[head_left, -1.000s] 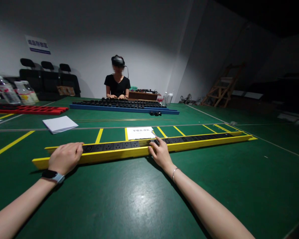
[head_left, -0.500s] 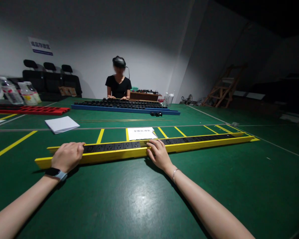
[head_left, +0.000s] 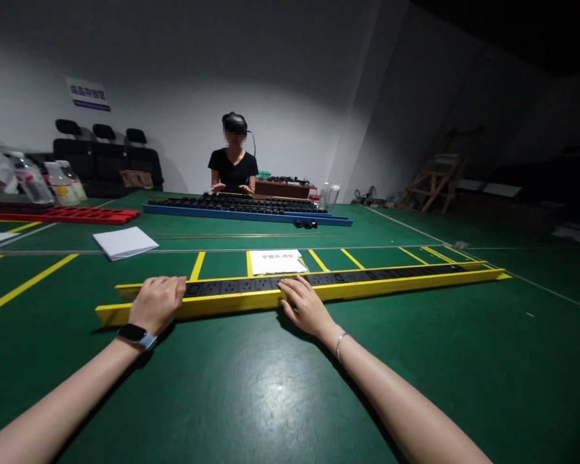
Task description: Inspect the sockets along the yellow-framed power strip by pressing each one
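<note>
A long yellow rail (head_left: pixel 241 300) lies across the green table, its channel holding a row of black socket modules (head_left: pixel 229 287). Near the rail's left end, my left hand (head_left: pixel 155 303), with a watch on its wrist, is closed over the near wall. Its fingers curl into the channel beside the first module; their tips are partly hidden. Farther right, my right hand (head_left: pixel 305 305) grips the near wall with its fingers over the top edge and on the modules, the thumb on the front side. Modules under these fingers are hidden.
A white labelled card (head_left: pixel 276 261) lies behind the rail, and folded paper (head_left: pixel 125 243) to the left. Blue rails (head_left: pixel 251 216) with black parts lie before a seated person (head_left: pixel 232 164). Red rails (head_left: pixel 91 215) and bottles (head_left: pixel 60 183) are at left.
My left hand has moved right, along with the rail's left end and the nearby modules. The gap in the module row beside my right hand no longer shows. The view has shifted slightly.
</note>
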`<state>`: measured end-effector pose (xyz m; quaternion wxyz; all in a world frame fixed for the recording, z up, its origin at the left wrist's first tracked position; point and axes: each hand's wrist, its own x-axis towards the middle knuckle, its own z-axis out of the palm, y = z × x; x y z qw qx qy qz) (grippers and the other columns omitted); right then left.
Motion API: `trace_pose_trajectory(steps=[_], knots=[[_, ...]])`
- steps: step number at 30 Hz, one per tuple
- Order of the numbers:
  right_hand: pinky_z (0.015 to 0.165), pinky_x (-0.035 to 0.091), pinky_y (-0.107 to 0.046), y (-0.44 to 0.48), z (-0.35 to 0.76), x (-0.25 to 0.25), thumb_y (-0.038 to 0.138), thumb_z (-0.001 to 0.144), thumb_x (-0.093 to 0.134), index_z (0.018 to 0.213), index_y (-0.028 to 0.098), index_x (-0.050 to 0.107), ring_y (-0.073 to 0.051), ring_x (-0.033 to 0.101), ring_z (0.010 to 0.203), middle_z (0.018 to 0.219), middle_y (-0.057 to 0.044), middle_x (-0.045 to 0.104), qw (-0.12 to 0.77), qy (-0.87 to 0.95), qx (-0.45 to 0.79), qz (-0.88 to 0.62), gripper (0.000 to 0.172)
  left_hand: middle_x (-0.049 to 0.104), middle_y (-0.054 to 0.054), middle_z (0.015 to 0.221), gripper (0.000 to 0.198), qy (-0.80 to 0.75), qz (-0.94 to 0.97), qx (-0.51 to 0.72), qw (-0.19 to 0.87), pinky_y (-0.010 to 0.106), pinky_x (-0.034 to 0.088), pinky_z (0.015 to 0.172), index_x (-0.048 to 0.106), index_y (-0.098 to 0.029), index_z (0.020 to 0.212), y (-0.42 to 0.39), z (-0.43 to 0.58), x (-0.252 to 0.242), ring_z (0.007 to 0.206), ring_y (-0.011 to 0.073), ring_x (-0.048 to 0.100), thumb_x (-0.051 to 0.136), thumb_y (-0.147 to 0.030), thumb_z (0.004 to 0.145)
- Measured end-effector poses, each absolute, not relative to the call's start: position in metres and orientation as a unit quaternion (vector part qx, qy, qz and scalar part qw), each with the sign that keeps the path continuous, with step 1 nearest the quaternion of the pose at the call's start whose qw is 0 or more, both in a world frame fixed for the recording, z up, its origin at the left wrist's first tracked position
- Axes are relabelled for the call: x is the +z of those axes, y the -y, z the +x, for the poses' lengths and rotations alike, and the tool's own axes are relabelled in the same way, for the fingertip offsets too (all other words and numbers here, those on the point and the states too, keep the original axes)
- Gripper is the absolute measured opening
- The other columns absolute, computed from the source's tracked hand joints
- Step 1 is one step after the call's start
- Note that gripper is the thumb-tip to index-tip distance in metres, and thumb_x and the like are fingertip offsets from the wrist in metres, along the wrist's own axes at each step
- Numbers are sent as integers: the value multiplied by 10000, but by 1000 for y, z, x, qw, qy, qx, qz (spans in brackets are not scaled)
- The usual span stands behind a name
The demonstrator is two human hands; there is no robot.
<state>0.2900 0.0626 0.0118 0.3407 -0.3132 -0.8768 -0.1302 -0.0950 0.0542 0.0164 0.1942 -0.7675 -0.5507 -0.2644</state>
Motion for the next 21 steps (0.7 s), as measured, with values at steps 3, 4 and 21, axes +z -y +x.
trace_pose_trajectory(steps=[3, 4, 21], knots=[[1137, 352, -492, -60, 288, 13, 237, 922, 498, 1383, 180, 453, -223, 504, 1260, 1321, -120, 571, 332, 882, -121, -312, 466, 705, 164, 941, 422, 557, -768, -221, 227, 470, 421, 759, 646, -156, 1024, -51, -90, 18, 881, 305, 637, 249, -247, 914], [1143, 344, -488, -59, 286, 14, 241, 923, 497, 1393, 173, 441, -222, 489, 1277, 1338, -124, 558, 327, 884, -117, -312, 478, 704, 166, 965, 424, 555, -769, -213, 237, 468, 423, 757, 645, -156, 1045, -50, -90, 17, 898, 307, 637, 249, -237, 916], [1119, 364, -478, -60, 294, 13, 252, 920, 504, 1252, 179, 548, -219, 551, 1192, 1248, -105, 619, 350, 855, -109, -367, 343, 696, 154, 1093, 418, 547, -755, -221, 286, 416, 416, 920, 636, -89, 1109, -43, -90, 10, 1014, 278, 631, 345, -339, 944]])
